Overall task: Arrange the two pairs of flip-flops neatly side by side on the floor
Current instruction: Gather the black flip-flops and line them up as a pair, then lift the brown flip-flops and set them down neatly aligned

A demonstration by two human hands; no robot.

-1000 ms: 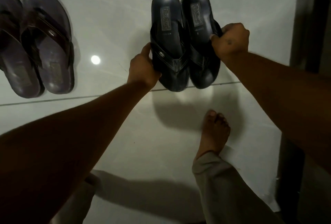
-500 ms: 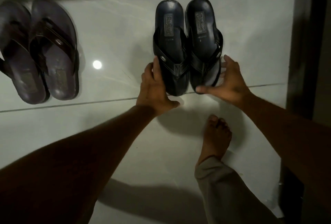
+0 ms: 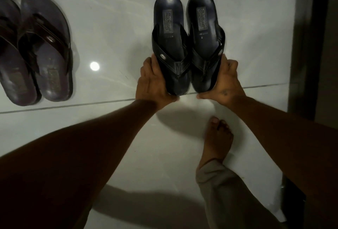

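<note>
**Black pair cupped between both hands, toe ends toward the person**

The black flip-flops lay flat on the white tile floor, right of centre, the two touching along their inner edges, heels pointing away. Their toe ends sat right at a dark grout line.

The left hand was flat against the outer side of the left sandal, fingers spread along its edge, thumb curled under the toe end. The right hand mirrored it on the right sandal's outer side, thumb at the toe end. Both hands pressed inward as open palms; neither was closed around a strap or sole.

The brown flip-flops lay well apart at the far left, side by side, slightly angled, one cut off by the frame edge, a bit blurred.

A round light reflection sat on the floor between the pairs. A bare foot with a grey trouser leg stood just behind the black pair. A dark vertical frame ran down the right.
</note>
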